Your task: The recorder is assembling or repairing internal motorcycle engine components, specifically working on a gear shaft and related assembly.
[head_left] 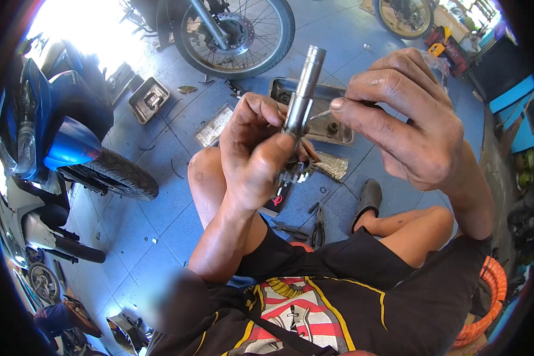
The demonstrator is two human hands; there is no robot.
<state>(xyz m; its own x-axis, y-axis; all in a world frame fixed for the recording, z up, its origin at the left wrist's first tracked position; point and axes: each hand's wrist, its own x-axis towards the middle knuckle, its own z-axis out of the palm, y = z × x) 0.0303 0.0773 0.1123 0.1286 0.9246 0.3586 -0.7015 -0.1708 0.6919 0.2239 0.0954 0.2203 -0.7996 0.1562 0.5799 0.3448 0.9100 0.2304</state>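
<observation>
My left hand [249, 157] is closed around a shiny stepped metal shaft [307, 83], held up and tilted slightly, its thin end pointing away from me. Toward the bottom of the shaft, below my thumb, a toothed gear [301, 174] partly shows; my fingers cover the rest. To the right of it my right hand [406, 113] is closed in a pinch, thumb against forefinger. A thin, light-coloured sliver [321, 114] runs from those fingertips toward the side of the shaft. Its kind is too small to tell, and whether it touches the shaft is unclear.
Beyond my hands a metal tray [351, 132] with parts lies on the blue tiled floor. Pliers [318, 228] rest near my legs. A smaller tray [149, 101] sits farther left. Motorcycles stand around, one with a blue fender [71, 145]. An orange coiled hose [486, 302] is at right.
</observation>
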